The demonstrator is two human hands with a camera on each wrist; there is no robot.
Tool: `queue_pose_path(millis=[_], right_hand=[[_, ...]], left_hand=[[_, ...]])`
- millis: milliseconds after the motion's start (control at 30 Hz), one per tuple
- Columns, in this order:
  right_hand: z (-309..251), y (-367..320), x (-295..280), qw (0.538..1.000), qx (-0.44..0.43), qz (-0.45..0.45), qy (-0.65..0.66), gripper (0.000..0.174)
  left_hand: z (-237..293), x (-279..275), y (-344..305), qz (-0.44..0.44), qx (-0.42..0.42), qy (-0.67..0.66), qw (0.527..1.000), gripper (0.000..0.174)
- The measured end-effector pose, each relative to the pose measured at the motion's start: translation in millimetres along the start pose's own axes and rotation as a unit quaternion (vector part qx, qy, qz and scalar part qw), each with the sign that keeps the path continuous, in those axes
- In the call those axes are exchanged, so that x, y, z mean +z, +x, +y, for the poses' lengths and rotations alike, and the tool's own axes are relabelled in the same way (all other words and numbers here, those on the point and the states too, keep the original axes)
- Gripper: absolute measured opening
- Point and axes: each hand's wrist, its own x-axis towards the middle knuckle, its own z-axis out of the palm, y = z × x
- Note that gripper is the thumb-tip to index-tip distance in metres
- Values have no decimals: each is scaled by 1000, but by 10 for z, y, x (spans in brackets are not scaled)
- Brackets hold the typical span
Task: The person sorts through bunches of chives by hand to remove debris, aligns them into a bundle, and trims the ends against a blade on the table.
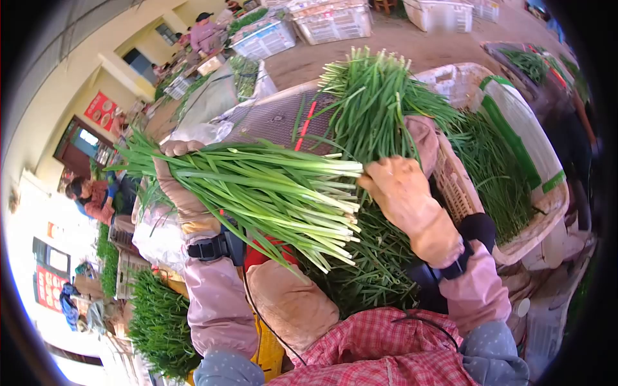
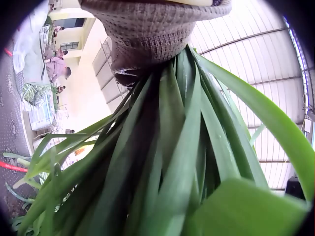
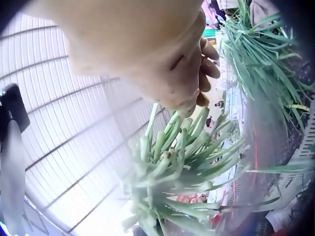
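In the head view my gloved left hand point(image 1: 177, 186) grips a bunch of garlic chives point(image 1: 270, 180) around its leafy part, with the pale cut ends pointing right. Up close in the left wrist view, flat green leaves point(image 2: 172, 147) spread below the knitted glove point(image 2: 147, 39). My right hand point(image 1: 405, 206), in a tan rubber glove, is right at the pale ends. Seen from the right wrist, its fingers point(image 3: 209, 69) bend loosely above the stalk ends point(image 3: 182, 157), and no stalk shows between them. Loose chives point(image 1: 367, 257) lie underneath.
Beyond my hands another chive pile point(image 1: 380, 103) lies on a dark mesh surface point(image 1: 270, 122), beside a red strip point(image 1: 308, 122). A plastic crate point(image 1: 463, 180) of greens stands at the right. More chives point(image 1: 161, 321) stand at the lower left. People point(image 1: 206, 35) and white crates point(image 1: 331, 22) are further back.
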Motion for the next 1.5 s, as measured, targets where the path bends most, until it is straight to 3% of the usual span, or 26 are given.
queue_pose_path(millis=[33, 100, 167, 233, 300, 367, 433, 500, 567, 633, 700, 767, 833, 900, 967, 1033, 1100, 1133, 1167, 1233, 1267, 1300, 1367, 1400, 1433, 1500], right_hand=[[21, -108, 18, 998, -37, 32, 41, 20], [80, -339, -77, 988, -56, 8, 141, 12], [118, -573, -170, 973, -27, 0, 227, 19], [254, -883, -98, 983, 3, -114, 141, 23], [458, -1361, 251, 970, -53, -236, -19, 20], [351, -1425, 203, 857, -105, -478, -159, 24], [347, -1496, 275, 852, -107, -495, -131, 26], [196, -1323, 231, 805, -107, -559, -167, 22], [50, -1208, 21, 881, -58, -458, -102, 26], [-154, -875, -348, 952, -85, -284, 72, 40], [-360, -577, -332, 927, -35, -106, 358, 40], [-478, -365, -215, 903, -8, -80, 422, 41], [-601, -153, 36, 935, 21, -165, 313, 45], [-635, -93, 12, 949, -1, -142, 281, 52], [-578, -8, -111, 956, -12, -188, 225, 53], [-536, 51, -74, 947, -10, -179, 268, 53], [-553, 94, 21, 890, -26, -177, 419, 48], [-580, 99, 58, 839, 30, -222, 496, 49], [-645, 24, 254, 758, 85, -188, 618, 41], [-760, -87, 368, 654, 189, -82, 728, 36], [-739, -85, 285, 563, 222, -83, 792, 36], [-609, -163, 260, 585, 202, -110, 778, 34], [-475, -293, 185, 707, 200, -167, 657, 31], [-385, -382, 93, 806, 157, -171, 545, 27], [-292, -476, 47, 871, 112, -182, 442, 26], [18, -850, 292, 917, 52, -316, 239, 22]], left_hand=[[43, -21, -21, 16, 6, -6, 1000, 23], [138, -61, -25, 22, 16, -30, 999, 20], [186, -62, -18, -44, -26, -181, 982, 17], [227, -57, -22, -57, -27, -210, 976, 16], [259, -83, -49, -77, -40, -222, 971, 16], [260, -67, -41, -85, -55, -234, 967, 15], [224, -20, -62, -86, -71, -249, 962, 15], [227, 99, -87, -47, -57, -221, 972, 16], [244, 76, -45, -74, -59, -196, 976, 15], [222, 128, -64, -68, -70, -203, 974, 16], [163, 171, -49, -86, -71, -208, 972, 17], [95, 181, -52, -83, -76, -205, 972, 17], [38, 209, -59, -82, -79, -201, 973, 17], [64, 224, -75, -84, -85, -198, 973, 17], [88, 163, -59, -94, -91, -186, 974, 17], [53, 137, -59, -109, -99, -182, 972, 16], [-17, 174, -91, -87, -110, -177, 974, 16], [-48, 180, -97, -85, -115, -180, 973, 16], [-71, 181, -96, -88, -116, -177, 973, 16], [-68, 180, -107, -89, -117, -174, 974, 16], [-47, 178, -112, -89, -120, -172, 974, 15], [-23, 175, -115, -90, -123, -171, 973, 15], [41, 166, -117, -90, -124, -173, 973, 14], [71, 156, -118, -92, -126, -176, 972, 14], [97, 141, -118, -89, -127, -176, 972, 14], [164, 116, -106, -109, -119, -205, 965, 14]])
